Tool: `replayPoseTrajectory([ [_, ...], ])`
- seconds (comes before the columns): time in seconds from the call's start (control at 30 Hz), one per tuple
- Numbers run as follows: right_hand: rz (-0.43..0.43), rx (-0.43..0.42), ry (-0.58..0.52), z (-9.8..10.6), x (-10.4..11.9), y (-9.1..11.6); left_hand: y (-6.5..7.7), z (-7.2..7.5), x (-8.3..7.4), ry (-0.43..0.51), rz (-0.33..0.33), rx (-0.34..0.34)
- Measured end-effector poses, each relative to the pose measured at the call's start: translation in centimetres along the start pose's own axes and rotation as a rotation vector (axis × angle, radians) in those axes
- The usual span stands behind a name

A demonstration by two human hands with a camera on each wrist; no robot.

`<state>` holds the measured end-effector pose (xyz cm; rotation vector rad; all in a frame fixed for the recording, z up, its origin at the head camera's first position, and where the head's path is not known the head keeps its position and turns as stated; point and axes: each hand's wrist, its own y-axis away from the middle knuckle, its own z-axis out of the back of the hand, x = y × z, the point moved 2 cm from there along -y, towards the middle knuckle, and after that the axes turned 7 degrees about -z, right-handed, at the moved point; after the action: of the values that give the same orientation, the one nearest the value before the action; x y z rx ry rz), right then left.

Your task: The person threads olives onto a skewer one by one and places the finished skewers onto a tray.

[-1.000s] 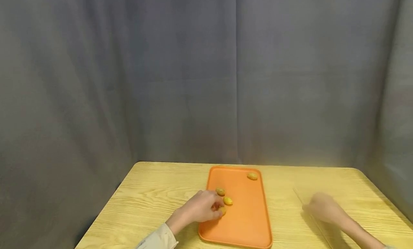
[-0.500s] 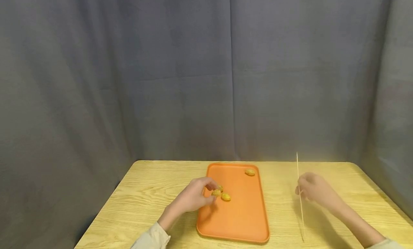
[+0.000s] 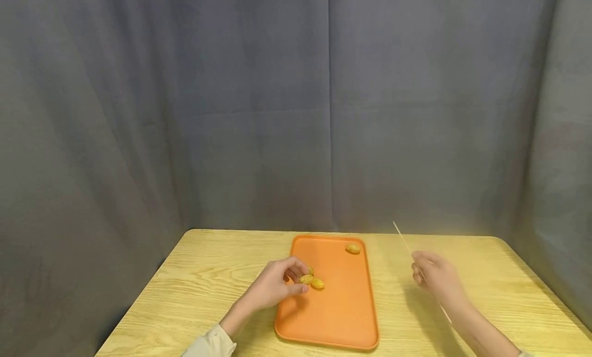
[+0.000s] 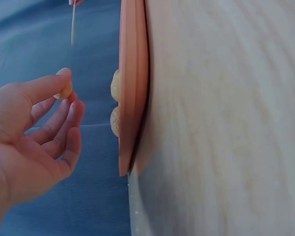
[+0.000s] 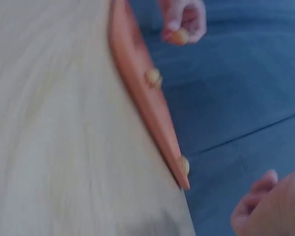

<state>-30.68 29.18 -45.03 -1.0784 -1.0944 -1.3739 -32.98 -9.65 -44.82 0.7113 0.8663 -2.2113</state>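
Note:
My left hand pinches a wrinkled, oval yellow-brown piece between thumb and fingertips, above the left side of an orange tray. In the left wrist view, that piece sits at the fingertips, raised off the tray. Just behind it in the head view lies a yellow piece, with another one partly hidden by the fingers. A further piece lies in the tray's far right corner. To the right of the tray, my right hand holds a thin wooden skewer above the table, its upper end slanting left.
The tray lies lengthwise on a light wood-grain table. Grey curtains hang behind the table and along its sides.
My left hand has lifted one oval piece off the tray. My right hand has raised the skewer from near the tabletop and moved it left, its upper end now leaning toward the tray.

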Motion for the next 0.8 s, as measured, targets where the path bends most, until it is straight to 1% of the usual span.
replayPoseTrajectory([
  [0.17,-0.187,0.119,-0.406,0.3,-1.1,-0.5,0.2,-0.1,0.1,0.051,0.018,-0.036],
  [0.23,-0.231,0.174,-0.497,0.3,-0.9,-0.6,0.2,0.0,0.2,0.096,0.033,-0.052],
  [0.3,-0.24,0.241,-0.492,0.1,-0.5,-0.5,0.2,0.2,0.3,0.154,0.062,-0.07],
  [0.37,-0.239,0.283,-0.497,-0.3,-0.1,-0.1,0.3,0.3,0.4,0.218,0.1,-0.089],
  [0.4,-0.227,0.299,-0.483,-0.4,0.2,0.1,0.4,0.3,0.5,0.252,0.12,-0.099],
  [0.47,-0.202,0.315,-0.455,-0.8,0.7,0.6,0.5,0.4,0.7,0.323,0.159,-0.121],
  [0.6,-0.159,0.3,-0.468,-1.4,1.7,1.4,0.5,0.3,1.1,0.489,0.209,-0.158],
  [0.7,-0.184,0.311,-0.5,-1.7,2.0,1.8,0.3,0.2,1.3,0.628,0.242,-0.171],
  [0.8,-0.22,0.38,-0.514,-1.9,1.9,2.0,0.3,0.1,1.3,0.775,0.26,-0.175],
])
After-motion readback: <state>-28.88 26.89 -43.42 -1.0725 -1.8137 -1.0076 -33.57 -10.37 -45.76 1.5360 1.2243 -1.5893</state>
